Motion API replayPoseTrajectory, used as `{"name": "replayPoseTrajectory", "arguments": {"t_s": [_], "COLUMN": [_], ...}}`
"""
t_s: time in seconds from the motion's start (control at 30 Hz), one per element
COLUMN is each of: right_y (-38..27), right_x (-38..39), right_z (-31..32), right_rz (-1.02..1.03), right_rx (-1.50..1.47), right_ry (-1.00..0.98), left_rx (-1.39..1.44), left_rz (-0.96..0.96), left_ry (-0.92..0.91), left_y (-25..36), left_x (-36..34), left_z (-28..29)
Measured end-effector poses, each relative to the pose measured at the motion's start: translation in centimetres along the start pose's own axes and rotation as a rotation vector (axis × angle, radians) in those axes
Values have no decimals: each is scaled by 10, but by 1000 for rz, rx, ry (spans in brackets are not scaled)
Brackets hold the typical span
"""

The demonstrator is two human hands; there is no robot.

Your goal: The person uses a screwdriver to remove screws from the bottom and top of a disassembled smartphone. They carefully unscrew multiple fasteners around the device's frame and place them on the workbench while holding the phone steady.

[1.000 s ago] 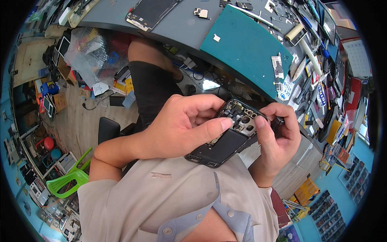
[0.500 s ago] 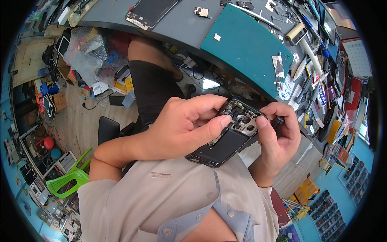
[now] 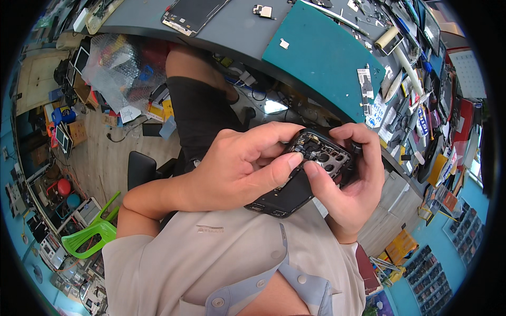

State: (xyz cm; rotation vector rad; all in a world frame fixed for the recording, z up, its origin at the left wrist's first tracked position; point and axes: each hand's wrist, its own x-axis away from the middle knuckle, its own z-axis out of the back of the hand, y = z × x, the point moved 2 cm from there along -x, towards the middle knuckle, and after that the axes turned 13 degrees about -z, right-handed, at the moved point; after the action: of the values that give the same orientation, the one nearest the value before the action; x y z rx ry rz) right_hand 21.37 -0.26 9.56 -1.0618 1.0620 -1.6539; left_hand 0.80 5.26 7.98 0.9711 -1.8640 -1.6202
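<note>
Above my lap I hold an opened smartphone (image 3: pixel 287 197), its inner parts bare and facing up. A black battery fills its lower part, and a camera module (image 3: pixel 331 159) with round lenses sits at the upper end. My left hand (image 3: pixel 253 163) grips the phone's left side, its thumb lying over the inner parts. Around the upper right corner curls my right hand (image 3: pixel 358 179), with its thumb tip pressed beside the camera module, close to the left thumb. The right fingers are partly hidden behind the phone.
Ahead, a grey workbench (image 3: pixel 232 39) carries a green mat (image 3: pixel 316 58), with a long metal phone part (image 3: pixel 365 87) on its right side. A phone screen panel (image 3: pixel 195 13) lies at the bench's far left. Tools crowd the right end. A green plastic chair (image 3: pixel 89 237) stands at left.
My right thumb has moved left and inward, from the phone's right edge onto the parts beside the camera module. The right fingers have shifted along the upper edge. My left hand keeps its grip.
</note>
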Motion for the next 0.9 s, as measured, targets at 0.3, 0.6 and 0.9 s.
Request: {"name": "replayPoseTrajectory", "arguments": {"t_s": [0.3,0.6,0.9], "right_y": [-4,-8,-12], "right_x": [-2,-3,-3], "right_z": [-5,-8,-7], "right_rz": [-18,-23,-52], "right_rx": [13,51,91], "right_ry": [-3,-4,-42], "left_rx": [19,42,55], "left_rz": [-34,-53,-69], "left_ry": [-25,-10,26], "left_y": [-2,-4,-8], "left_x": [2,4,6], "left_z": [2,2,-1]}}
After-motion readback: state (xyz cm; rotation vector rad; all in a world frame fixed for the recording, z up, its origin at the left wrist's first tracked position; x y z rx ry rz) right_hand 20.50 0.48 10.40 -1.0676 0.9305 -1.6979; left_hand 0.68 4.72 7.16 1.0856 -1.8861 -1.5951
